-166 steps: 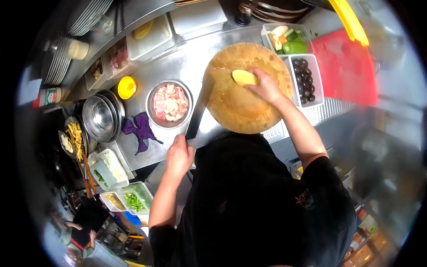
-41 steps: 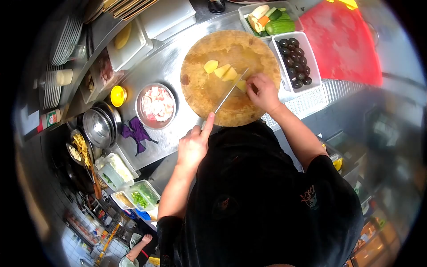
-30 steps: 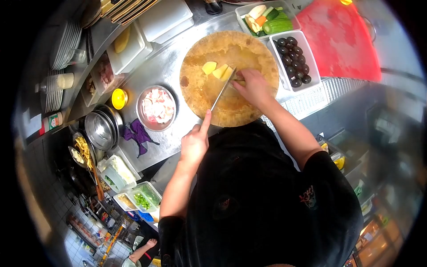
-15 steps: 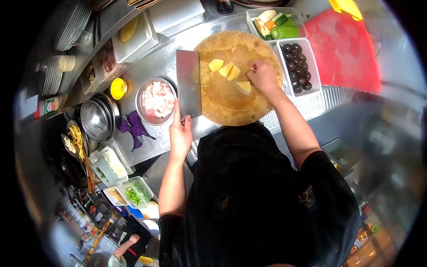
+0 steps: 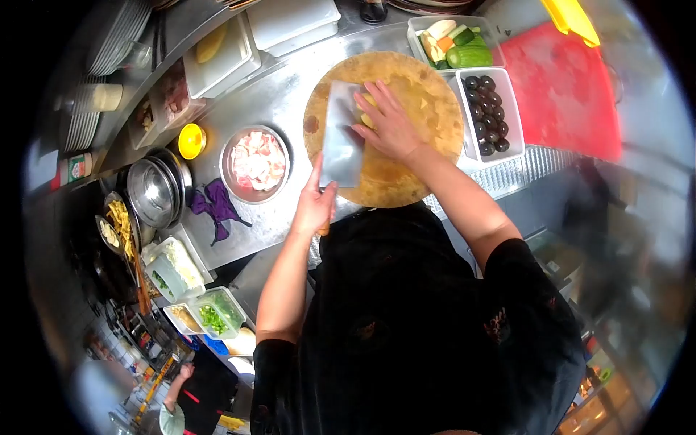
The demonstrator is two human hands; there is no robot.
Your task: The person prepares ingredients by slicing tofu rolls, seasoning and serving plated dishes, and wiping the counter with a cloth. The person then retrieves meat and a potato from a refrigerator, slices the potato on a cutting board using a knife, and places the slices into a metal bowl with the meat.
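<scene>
My left hand (image 5: 314,208) is wrapped round the handle of a cleaver (image 5: 343,138), one finger laid along the broad blade. The blade lies over the left part of a round wooden chopping board (image 5: 406,185). My right hand (image 5: 394,125) is flat with fingers outstretched, touching yellow potato pieces (image 5: 368,118) at the blade's right side. The palm and fingers partly hide the pieces, so I cannot tell whether any sit on the blade. Left of the board stands a metal bowl (image 5: 226,181) of cut pale-pink meat (image 5: 257,159).
Right of the board are a white tub (image 5: 513,145) of dark round items and a clear container (image 5: 417,32) of cut vegetables, beside a red board (image 5: 558,94). Purple cloth (image 5: 217,206), stacked metal bowls (image 5: 154,192) and a yellow cup (image 5: 191,141) lie left. Another person's arm (image 5: 176,384) shows lower left.
The cleaver has moved right, from the board's left edge onto the board. My right hand has gone from pinching at a potato piece to lying flat over the pieces, further left.
</scene>
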